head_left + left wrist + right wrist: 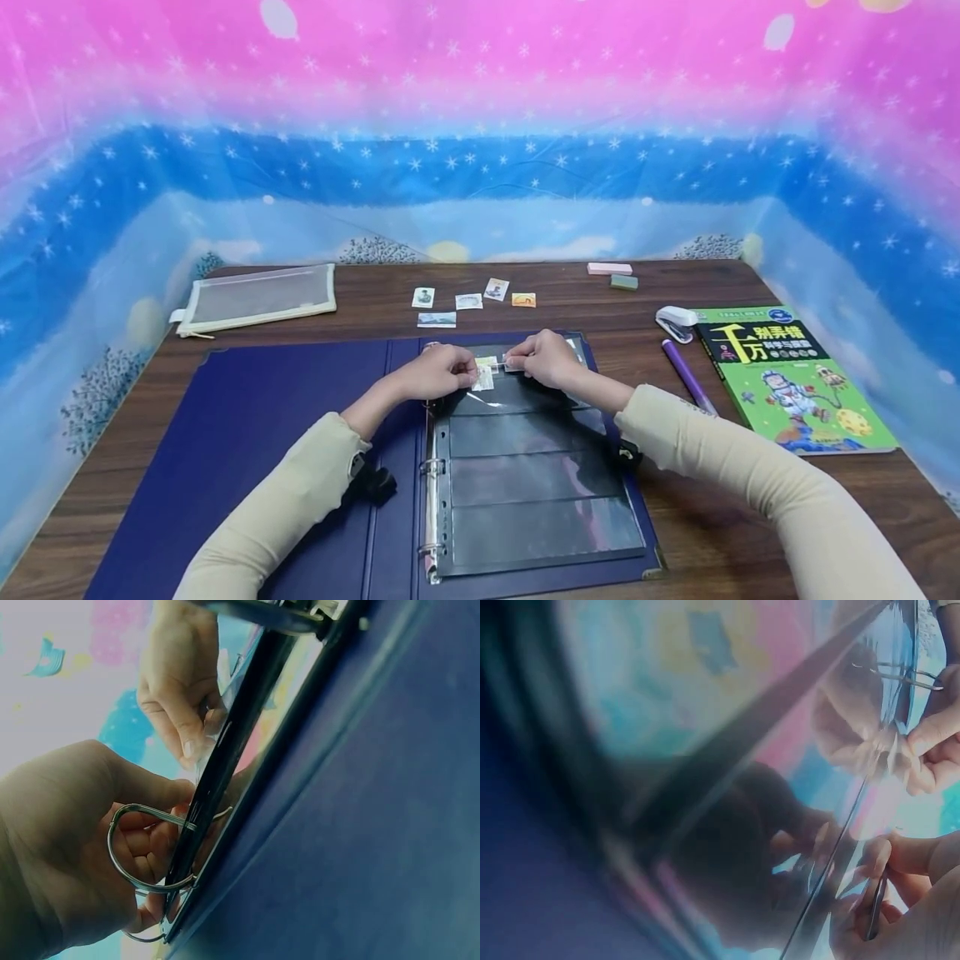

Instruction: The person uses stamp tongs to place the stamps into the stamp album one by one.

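Note:
A navy ring binder lies spread out, with a black page of clear pockets on its rings. At the top pocket, my left hand pinches the page's clear film between thumb and fingers; the left wrist view shows that hand beside a metal ring. A small pale stamp sits at the top pocket, between the hands. My right hand holds slim dark tweezers, their tips close to the stamp. The fingers partly cover the pocket's upper edge.
Several loose stamps lie beyond the binder. A mesh zip pouch is at the back left. Pink and green blocks sit at the back right, with a white stapler, purple marker and green book nearer.

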Action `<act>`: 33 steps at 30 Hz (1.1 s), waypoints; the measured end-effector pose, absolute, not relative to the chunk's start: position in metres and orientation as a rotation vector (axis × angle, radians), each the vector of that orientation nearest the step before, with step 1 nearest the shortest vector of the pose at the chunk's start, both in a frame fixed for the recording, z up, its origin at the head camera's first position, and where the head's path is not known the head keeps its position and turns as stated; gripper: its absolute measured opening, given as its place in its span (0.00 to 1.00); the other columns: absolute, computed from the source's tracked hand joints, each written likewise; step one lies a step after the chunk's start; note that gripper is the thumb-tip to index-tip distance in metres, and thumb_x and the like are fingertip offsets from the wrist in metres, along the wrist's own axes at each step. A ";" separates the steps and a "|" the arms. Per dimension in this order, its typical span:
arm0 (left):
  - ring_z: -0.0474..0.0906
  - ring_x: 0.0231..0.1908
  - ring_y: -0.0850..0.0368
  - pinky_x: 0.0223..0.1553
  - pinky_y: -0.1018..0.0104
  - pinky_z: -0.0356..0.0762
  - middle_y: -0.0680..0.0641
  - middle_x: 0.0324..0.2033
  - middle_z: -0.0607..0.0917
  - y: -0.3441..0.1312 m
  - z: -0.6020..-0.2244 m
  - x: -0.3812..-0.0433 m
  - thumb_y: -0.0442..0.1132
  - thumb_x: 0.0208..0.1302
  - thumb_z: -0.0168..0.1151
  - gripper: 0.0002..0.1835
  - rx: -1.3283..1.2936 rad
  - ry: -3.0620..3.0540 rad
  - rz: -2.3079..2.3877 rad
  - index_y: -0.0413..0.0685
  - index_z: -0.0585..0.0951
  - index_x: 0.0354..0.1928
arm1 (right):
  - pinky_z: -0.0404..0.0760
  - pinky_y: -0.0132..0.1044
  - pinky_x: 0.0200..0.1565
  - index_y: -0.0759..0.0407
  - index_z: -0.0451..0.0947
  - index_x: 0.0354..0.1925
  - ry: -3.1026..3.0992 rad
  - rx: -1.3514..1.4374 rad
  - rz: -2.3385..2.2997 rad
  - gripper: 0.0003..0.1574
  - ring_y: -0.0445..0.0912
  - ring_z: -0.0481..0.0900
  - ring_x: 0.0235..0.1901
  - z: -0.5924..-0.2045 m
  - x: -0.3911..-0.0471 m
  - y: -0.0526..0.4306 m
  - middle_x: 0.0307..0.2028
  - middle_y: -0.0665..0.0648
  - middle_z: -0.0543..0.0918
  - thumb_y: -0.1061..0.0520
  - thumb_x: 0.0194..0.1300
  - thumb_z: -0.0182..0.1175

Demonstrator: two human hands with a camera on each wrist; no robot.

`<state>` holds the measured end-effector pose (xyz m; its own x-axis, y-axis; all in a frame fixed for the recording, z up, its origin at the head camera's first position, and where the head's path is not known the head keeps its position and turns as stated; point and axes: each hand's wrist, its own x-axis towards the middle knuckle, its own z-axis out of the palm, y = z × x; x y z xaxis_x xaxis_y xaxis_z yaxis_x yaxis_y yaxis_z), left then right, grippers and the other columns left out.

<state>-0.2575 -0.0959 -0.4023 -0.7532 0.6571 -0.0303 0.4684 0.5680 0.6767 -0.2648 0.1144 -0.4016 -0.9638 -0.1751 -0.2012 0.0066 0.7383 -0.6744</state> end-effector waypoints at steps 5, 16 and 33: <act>0.63 0.19 0.65 0.29 0.73 0.63 0.56 0.18 0.71 -0.095 -0.401 -0.256 0.34 0.63 0.54 0.07 0.903 2.521 0.980 0.42 0.79 0.29 | 0.71 0.30 0.28 0.52 0.86 0.39 2.681 -0.118 -1.063 0.10 0.40 0.77 0.22 -0.401 -0.264 0.112 0.39 0.55 0.87 0.53 0.60 0.62; 0.65 0.20 0.65 0.28 0.72 0.64 0.56 0.17 0.73 -0.093 -0.401 -0.255 0.34 0.60 0.56 0.06 0.871 2.578 0.986 0.44 0.80 0.27 | 0.70 0.30 0.26 0.49 0.86 0.38 2.742 -0.139 -0.971 0.10 0.39 0.78 0.22 -0.398 -0.262 0.106 0.26 0.53 0.86 0.50 0.60 0.62; 0.66 0.19 0.64 0.26 0.73 0.65 0.53 0.19 0.77 -0.093 -0.398 -0.253 0.33 0.59 0.57 0.05 0.855 2.571 1.029 0.42 0.81 0.28 | 0.76 0.29 0.35 0.55 0.86 0.39 2.596 -0.254 -1.043 0.11 0.38 0.83 0.25 -0.399 -0.261 0.105 0.42 0.57 0.86 0.53 0.59 0.63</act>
<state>-0.2526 -0.0933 -0.3981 -0.7991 0.6012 -0.0073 0.4303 0.5804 0.6914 -0.2610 0.1054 -0.3991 -0.9296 -0.2832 -0.2359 -0.0412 0.7159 -0.6970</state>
